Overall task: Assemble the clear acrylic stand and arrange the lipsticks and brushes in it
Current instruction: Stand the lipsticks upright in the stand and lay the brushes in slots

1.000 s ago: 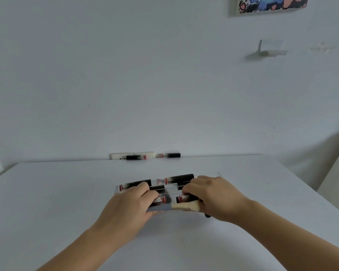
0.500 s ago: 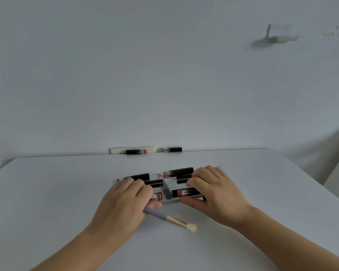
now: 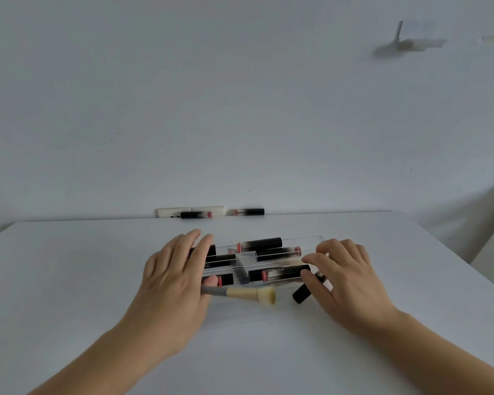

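Observation:
The clear acrylic stand [image 3: 311, 240] lies flat on the white table [image 3: 69, 280], with several black lipsticks [image 3: 264, 242] lying in its rows. My left hand [image 3: 174, 283] covers the stand's left end, fingers stretched over it. Its thumb pinches the grey handle of a cream-bristled brush [image 3: 257, 293], which points right along the stand's near edge. My right hand [image 3: 345, 283] sits at the stand's right end with fingers curled. A black tube [image 3: 300, 295] sticks out from under its thumb, held against the palm.
Two more black lipsticks [image 3: 196, 214] [image 3: 247, 212] lie at the table's far edge against the wall, by a white wall plate [image 3: 171, 212]. The table's right edge [image 3: 439, 252] drops off close to my right hand.
My hands have spread apart to the two ends of the stand. The brush has swung to point right along the stand's near edge, and the black tube now shows under my right thumb.

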`<action>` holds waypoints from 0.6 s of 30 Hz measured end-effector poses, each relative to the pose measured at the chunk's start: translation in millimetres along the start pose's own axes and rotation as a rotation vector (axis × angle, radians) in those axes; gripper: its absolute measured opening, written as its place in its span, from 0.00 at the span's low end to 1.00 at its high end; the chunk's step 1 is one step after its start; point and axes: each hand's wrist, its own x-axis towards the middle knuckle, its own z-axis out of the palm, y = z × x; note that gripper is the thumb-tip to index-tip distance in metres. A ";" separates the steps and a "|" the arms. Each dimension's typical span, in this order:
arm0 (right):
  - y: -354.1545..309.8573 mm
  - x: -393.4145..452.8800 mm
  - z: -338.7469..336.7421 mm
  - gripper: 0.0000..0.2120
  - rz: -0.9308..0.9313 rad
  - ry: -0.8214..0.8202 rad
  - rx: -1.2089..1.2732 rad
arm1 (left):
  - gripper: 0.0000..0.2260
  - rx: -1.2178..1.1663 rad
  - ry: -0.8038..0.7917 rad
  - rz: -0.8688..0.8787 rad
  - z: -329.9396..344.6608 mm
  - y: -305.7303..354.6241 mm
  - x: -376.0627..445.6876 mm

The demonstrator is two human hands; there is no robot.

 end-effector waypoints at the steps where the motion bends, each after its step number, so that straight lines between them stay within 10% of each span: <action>1: 0.5 -1.8 0.1 0.15 0.025 -0.014 -0.010 | 0.31 -0.008 -0.040 -0.002 -0.5 -0.8 0.8; 18: -12.9 -6.3 -3.6 0.15 -0.057 -0.023 0.139 | 0.46 0.044 -0.383 -0.218 3.9 9.2 1.6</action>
